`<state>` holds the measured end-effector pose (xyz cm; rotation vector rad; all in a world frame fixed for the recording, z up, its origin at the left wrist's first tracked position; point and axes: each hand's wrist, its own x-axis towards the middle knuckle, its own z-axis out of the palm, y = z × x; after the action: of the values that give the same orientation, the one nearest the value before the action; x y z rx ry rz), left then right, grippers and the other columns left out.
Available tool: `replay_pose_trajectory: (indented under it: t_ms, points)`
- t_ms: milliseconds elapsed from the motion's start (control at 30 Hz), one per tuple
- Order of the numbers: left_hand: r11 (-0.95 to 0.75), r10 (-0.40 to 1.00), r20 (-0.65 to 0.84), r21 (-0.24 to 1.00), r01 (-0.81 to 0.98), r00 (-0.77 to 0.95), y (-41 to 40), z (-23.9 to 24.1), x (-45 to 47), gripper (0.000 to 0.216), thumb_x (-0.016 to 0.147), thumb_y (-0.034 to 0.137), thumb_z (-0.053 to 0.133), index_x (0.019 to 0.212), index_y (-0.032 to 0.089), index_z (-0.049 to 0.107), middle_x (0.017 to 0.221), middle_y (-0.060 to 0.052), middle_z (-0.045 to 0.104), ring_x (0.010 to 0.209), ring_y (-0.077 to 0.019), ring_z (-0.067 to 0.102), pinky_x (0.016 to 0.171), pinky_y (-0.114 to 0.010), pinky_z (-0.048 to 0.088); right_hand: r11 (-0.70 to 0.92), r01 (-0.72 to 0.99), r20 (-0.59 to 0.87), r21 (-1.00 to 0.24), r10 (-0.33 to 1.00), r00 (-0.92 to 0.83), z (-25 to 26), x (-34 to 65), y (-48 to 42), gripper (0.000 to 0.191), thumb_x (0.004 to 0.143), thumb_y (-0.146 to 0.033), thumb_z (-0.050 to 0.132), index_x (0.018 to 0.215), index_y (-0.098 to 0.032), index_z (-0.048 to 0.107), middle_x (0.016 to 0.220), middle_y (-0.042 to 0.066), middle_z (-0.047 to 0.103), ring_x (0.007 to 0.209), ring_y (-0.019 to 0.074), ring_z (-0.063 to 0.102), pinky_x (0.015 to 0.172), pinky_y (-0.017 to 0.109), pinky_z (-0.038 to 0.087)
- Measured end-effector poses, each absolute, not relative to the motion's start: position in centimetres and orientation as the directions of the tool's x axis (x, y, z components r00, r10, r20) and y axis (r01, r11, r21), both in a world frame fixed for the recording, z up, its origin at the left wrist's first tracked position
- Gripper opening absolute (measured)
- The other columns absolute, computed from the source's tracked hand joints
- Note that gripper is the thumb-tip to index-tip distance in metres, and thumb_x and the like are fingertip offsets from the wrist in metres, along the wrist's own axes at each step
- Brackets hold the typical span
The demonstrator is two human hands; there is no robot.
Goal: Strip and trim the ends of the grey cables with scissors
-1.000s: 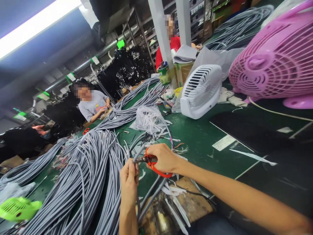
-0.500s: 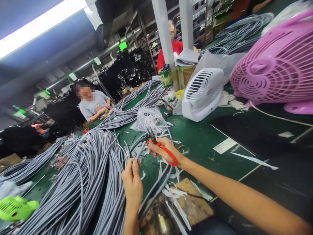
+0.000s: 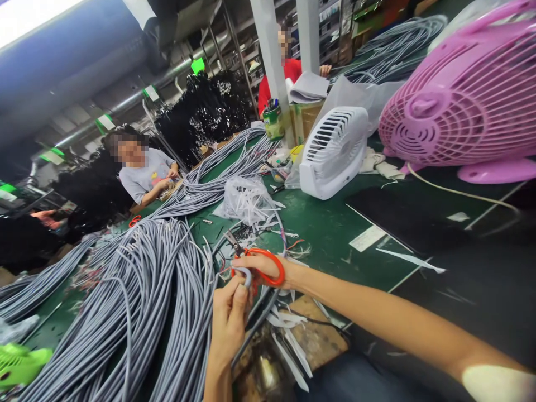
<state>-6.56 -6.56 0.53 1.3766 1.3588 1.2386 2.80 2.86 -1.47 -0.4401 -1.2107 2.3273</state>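
Note:
Fingers of my left hand (image 3: 229, 312) are closed around a grey cable (image 3: 246, 274), which bends over sharply near its end. My right hand (image 3: 260, 268) holds red-handled scissors (image 3: 274, 267), their blades pointing up and to the left, away from the cable. Its fingertips touch the bent cable, close to my left hand. To the left lies a thick bundle of grey cables (image 3: 154, 279), with white-tipped ends toward the middle of the table. A clear plastic bag of white strips (image 3: 247, 198) lies just beyond the scissors.
A white fan (image 3: 333, 153) and a larger pink fan (image 3: 452, 106) stand on the green table (image 3: 310, 215) at right. A green fan (image 3: 20, 363) is at lower left. More cable coils (image 3: 389, 53) lie behind. Two people work across the table. White strips (image 3: 293, 346) hang near my lap.
My right hand has moved down and left against my left hand, and the cable is now bent over. The scissors have tilted left. The whole view has shifted slightly.

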Motion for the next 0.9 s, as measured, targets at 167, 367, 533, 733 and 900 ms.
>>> replay_pose_trajectory:
  t_ms: [167, 367, 533, 733, 900]
  points:
    - [-0.094, 0.984, 0.099, 0.995, 0.043, -0.147, -6.3, 0.5, -6.4, 0.044, 0.074, 0.057, 0.054, 0.058, 0.017, 0.042, 0.05, 0.008, 0.019, 0.041, -0.0049, 0.011, 0.037, -0.02, 0.01, -0.246, -0.309, 0.028, -0.919, 0.74, -0.672, -1.0, 3.1, 2.7, 0.044, 0.068, -0.055, 0.059, 0.052, -0.015, 0.049, 0.041, -0.005, 0.043, 0.039, 0.0065, 0.04, 0.041, 0.02, 0.035]
    - [-0.266, 0.908, 0.24, 0.963, -0.031, -0.343, -5.7, 0.3, -7.4, 0.044, 0.075, 0.055, 0.054, 0.057, 0.018, 0.04, 0.049, 0.009, 0.017, 0.037, -0.0035, 0.012, 0.032, -0.014, 0.012, 0.44, -0.058, 0.409, -0.896, 0.77, -0.49, -0.9, 4.1, 2.3, 0.045, 0.072, -0.051, 0.058, 0.048, -0.016, 0.04, 0.047, -0.006, 0.033, 0.046, 0.0063, 0.029, 0.044, 0.02, 0.025]
    - [-0.33, 0.873, 0.287, 0.943, -0.046, -0.395, -5.9, 0.4, -8.2, 0.04, 0.078, 0.051, 0.053, 0.06, 0.017, 0.042, 0.05, 0.009, 0.018, 0.037, -0.0029, 0.014, 0.032, -0.012, 0.014, 0.641, 0.066, 0.487, -0.764, 0.641, -0.594, -1.7, 3.6, 1.9, 0.035, 0.073, -0.035, 0.057, 0.049, -0.016, 0.04, 0.049, -0.005, 0.036, 0.047, 0.007, 0.028, 0.046, 0.02, 0.022]
    - [-0.301, 0.898, 0.272, 0.953, -0.031, -0.346, -5.9, 0.2, -8.4, 0.04, 0.079, 0.05, 0.052, 0.059, 0.017, 0.042, 0.05, 0.009, 0.017, 0.037, -0.0025, 0.013, 0.032, -0.012, 0.013, 0.677, 0.14, 0.48, -0.723, 0.637, -0.603, -1.5, 3.8, 1.9, 0.031, 0.071, -0.032, 0.061, 0.051, -0.016, 0.044, 0.052, -0.005, 0.038, 0.047, 0.0068, 0.029, 0.047, 0.02, 0.023]
    - [-0.241, 0.907, 0.226, 0.97, 0.001, -0.356, -5.9, 0.2, -8.1, 0.043, 0.077, 0.053, 0.053, 0.058, 0.017, 0.04, 0.05, 0.01, 0.016, 0.038, -0.003, 0.012, 0.033, -0.013, 0.013, 0.686, 0.129, 0.498, -0.716, 0.631, -0.595, -1.4, 3.9, 2.0, 0.03, 0.071, -0.031, 0.061, 0.051, -0.016, 0.045, 0.051, -0.005, 0.038, 0.047, 0.0066, 0.029, 0.047, 0.02, 0.023]
